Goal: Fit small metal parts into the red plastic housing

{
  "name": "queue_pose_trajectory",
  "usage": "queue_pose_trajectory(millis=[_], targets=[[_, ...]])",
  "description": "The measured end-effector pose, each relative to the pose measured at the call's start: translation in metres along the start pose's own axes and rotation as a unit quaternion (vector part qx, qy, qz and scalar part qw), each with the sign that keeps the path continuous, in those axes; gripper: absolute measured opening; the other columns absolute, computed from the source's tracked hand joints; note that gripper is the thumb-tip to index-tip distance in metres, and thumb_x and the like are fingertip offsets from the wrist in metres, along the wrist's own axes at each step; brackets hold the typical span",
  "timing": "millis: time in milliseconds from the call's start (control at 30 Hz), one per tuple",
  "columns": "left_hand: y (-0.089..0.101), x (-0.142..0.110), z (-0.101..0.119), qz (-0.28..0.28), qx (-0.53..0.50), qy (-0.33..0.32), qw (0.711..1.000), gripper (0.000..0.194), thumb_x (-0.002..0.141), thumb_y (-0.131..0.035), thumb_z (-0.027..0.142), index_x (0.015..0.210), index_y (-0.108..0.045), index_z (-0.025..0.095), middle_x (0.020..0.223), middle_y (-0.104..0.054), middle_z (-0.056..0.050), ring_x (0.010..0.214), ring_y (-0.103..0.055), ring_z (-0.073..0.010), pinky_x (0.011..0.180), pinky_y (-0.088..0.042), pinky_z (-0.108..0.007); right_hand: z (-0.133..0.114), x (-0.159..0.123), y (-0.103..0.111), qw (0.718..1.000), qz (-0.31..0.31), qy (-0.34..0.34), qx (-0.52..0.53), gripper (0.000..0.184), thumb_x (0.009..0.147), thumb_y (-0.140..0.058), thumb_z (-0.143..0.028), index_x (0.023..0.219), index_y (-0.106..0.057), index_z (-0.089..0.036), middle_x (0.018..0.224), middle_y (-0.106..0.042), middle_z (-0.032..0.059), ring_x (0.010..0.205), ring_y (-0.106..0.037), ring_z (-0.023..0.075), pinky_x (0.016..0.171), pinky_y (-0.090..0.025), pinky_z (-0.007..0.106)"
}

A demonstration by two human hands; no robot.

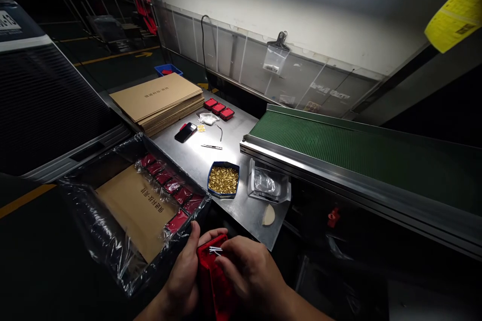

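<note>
Low in the view, my left hand (185,273) is closed around a small red case (211,276), thumb up along its left edge. My right hand (248,271) pinches thin white pins or tweezer tips (215,250) at the top of that case. Just to the left stands a plastic-lined cardboard box (124,210) with a row of several red cases (171,190) along its right wall. A blue tray of small gold parts (223,179) sits on the steel table (233,135) above my hands.
A clear plastic tray with a bag (268,186), metal tweezers (211,147), a black phone (186,132), three red cases (219,108) and a stack of flat cardboard sheets (158,100) lie on the table. A green conveyor belt (339,145) runs to the right.
</note>
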State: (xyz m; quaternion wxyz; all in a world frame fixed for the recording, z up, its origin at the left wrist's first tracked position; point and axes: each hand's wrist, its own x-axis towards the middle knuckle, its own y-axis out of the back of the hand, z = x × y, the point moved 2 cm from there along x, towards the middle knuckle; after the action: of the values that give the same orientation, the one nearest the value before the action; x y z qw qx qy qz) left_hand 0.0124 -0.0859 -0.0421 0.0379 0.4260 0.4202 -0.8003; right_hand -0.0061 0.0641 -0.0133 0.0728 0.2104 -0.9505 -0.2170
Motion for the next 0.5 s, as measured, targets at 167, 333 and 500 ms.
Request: queue_pose_trajectory(millis=[167, 333, 500], targets=[[-0.0021, -0.0033, -0.0028, -0.015, -0.006, 0.036, 0.999, 0.066, 0.096, -0.042, 0.068, 0.13, -0.053, 0.013, 0.093, -0.073, -0.016, 0.079, -0.072, -0.0295, 0.071, -0.058, -0.037, -0.0011, 0.0018, 0.0035, 0.979, 0.023, 0.153, -0.13, 0.022, 0.097, -0.056, -0.035, 0.099, -0.069, -0.017, 0.076, -0.066, 0.0046, 0.06, -0.059, 0.0135, 0.052, -0.044, 0.024], [-0.003, -0.0035, -0.0035, -0.042, -0.014, 0.059, 0.997, 0.064, 0.096, -0.045, 0.067, 0.134, -0.052, 0.015, 0.092, -0.074, -0.014, 0.078, -0.072, -0.0313, 0.073, -0.059, -0.042, 0.0016, 0.0025, 0.0005, 0.952, 0.045, 0.223, -0.204, 0.02, 0.098, -0.058, -0.033, 0.097, -0.069, -0.016, 0.069, -0.064, 0.0039, 0.055, -0.057, 0.0145, 0.048, -0.042, 0.026], [-0.0043, -0.0029, -0.0058, -0.072, -0.009, 0.067, 0.995, 0.066, 0.096, -0.045, 0.067, 0.123, -0.061, 0.01, 0.089, -0.074, -0.017, 0.078, -0.073, -0.0333, 0.075, -0.059, -0.044, -0.0009, 0.0052, 0.0057, 0.949, 0.043, 0.237, -0.205, 0.019, 0.098, -0.056, -0.03, 0.095, -0.069, -0.016, 0.067, -0.063, 0.0031, 0.055, -0.055, 0.0137, 0.047, -0.041, 0.026]])
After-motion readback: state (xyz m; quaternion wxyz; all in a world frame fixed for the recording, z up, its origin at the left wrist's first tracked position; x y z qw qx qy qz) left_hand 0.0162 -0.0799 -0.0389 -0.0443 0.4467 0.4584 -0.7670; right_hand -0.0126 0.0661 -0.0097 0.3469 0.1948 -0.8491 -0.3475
